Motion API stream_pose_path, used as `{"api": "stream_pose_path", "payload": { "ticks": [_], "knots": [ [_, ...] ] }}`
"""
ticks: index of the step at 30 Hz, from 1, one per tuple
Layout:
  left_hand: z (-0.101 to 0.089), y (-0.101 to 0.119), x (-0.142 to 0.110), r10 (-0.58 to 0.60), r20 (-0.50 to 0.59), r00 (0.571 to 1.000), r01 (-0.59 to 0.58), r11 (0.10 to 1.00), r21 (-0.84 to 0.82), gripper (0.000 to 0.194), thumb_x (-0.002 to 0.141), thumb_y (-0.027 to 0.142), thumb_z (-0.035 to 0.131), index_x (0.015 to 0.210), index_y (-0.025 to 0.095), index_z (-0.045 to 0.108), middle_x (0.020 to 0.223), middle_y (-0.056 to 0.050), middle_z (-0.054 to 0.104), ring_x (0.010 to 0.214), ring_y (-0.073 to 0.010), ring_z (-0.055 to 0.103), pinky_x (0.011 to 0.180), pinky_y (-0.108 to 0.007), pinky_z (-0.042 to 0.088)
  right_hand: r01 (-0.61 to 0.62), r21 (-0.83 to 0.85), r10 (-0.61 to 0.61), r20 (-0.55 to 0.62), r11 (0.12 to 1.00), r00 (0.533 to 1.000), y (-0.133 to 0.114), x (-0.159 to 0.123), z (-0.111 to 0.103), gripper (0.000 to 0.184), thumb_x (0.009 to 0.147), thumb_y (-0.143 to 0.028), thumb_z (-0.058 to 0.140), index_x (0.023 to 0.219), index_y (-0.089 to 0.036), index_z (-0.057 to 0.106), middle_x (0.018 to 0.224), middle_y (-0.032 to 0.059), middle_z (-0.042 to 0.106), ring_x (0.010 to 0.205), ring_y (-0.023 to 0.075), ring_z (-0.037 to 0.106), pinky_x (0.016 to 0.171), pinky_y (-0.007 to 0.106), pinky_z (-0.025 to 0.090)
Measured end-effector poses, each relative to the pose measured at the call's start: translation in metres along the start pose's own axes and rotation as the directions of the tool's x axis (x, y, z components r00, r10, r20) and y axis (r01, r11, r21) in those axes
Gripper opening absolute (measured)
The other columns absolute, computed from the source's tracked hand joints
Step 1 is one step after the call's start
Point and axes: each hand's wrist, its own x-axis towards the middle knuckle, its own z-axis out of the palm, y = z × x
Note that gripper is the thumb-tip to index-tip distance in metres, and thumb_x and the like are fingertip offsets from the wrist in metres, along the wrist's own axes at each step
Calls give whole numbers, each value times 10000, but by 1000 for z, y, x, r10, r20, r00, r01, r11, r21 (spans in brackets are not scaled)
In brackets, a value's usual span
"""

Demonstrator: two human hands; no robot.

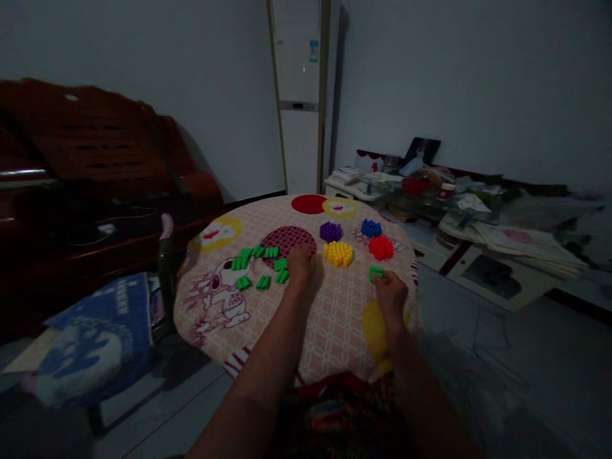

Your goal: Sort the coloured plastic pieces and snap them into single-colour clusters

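My right hand (393, 294) has its fingertips closed on a small green plastic block (375, 273) made of short joined tubes, at the right side of the round table. Farther left, my left hand (299, 264) is lowered to the tabletop beside several green blocks (281, 264); its fingertips are hidden, so I cannot tell what they hold. More green blocks (241, 259) lie scattered to its left. Between and beyond my hands stand tight clusters of small pieces: yellow (338, 254), purple (330, 231), blue (371, 227) and red (381, 247).
A patterned pink cloth (329, 325) covers the table. To the left are a chair with a blue cloth (102, 338) and a dark wooden sofa (105, 146). A low cabinet (502, 268) piled with papers and bags stands at the right; a tall white unit (299, 146) is behind.
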Motion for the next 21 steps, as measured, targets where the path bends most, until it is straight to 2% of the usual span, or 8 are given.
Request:
{"api": "stream_pose_path", "payload": {
  "ticks": [2, 5, 9, 12, 16, 19, 21],
  "knots": [
    [-8, -15, 6, -76, 21, 997, 72, 987, 144, 381, 856, 247, 610, 1203, 107, 682, 1254, -180, 663, 1210, -322, 570, 1042, -421, 423, 54, -189, -58, -13, 980, 998, -1, 0, -3, 310, 818, -442, 584, 882, -171, 720, 796, 81, 734, 690, 195, 624, 627, 287, 404],
    [-13, -30, 10, -140, 139, 980, 99, 958, 267, 370, 847, 335, 643, 1141, 122, 714, 1181, -183, 695, 1142, -352, 613, 958, -433, 460, 111, -406, -98, 52, 907, 994, -4, 1, -4, 244, 846, -370, 598, 910, -172, 726, 862, 105, 748, 741, 196, 637, 656, 286, 374],
    [-17, -39, 12, -117, 220, 968, 53, 960, 274, 346, 838, 230, 624, 1162, 154, 717, 1158, -155, 718, 1097, -323, 640, 905, -398, 467, 167, -483, -119, 128, 860, 985, -2, 1, -3, 193, 867, -336, 617, 884, -175, 722, 855, 101, 744, 740, 185, 632, 652, 281, 345],
    [-21, -45, 13, -98, 251, 963, 38, 971, 235, 406, 803, 155, 629, 1202, 164, 701, 1201, -133, 713, 1110, -285, 638, 903, -349, 460, 188, -473, -143, 130, 861, 981, 3, 2, -3, 202, 880, -339, 603, 844, -177, 718, 824, 93, 735, 705, 175, 610, 634, 282, 324],
    [-22, -45, 14, -68, 222, 973, 30, 985, 171, 395, 766, 194, 680, 1158, 151, 709, 1159, -122, 722, 1093, -275, 639, 899, -332, 460, 188, -434, -152, 116, 881, 982, 6, 3, -2, 239, 892, -360, 586, 797, -184, 716, 789, 81, 725, 671, 162, 581, 617, 282, 302],
    [-13, -27, 8, 32, 179, 983, -30, 999, -14, 384, 787, 286, 676, 1148, 157, 697, 1087, -92, 730, 991, -240, 657, 847, -318, 478, 158, -402, -122, 112, 902, 986, 6, 4, -2, 225, 880, -365, 599, 806, -189, 720, 772, 72, 723, 669, 163, 581, 607, 278, 294],
    [-3, -6, -2, 137, 200, 970, -102, 979, -178, 400, 807, 327, 657, 1171, 162, 677, 1059, -76, 732, 918, -206, 662, 808, -296, 487, 134, -391, -98, 111, 911, 989, 6, 5, -1, 209, 866, -360, 610, 824, -191, 725, 784, 73, 729, 675, 165, 589, 606, 273, 299]
  ]
}}
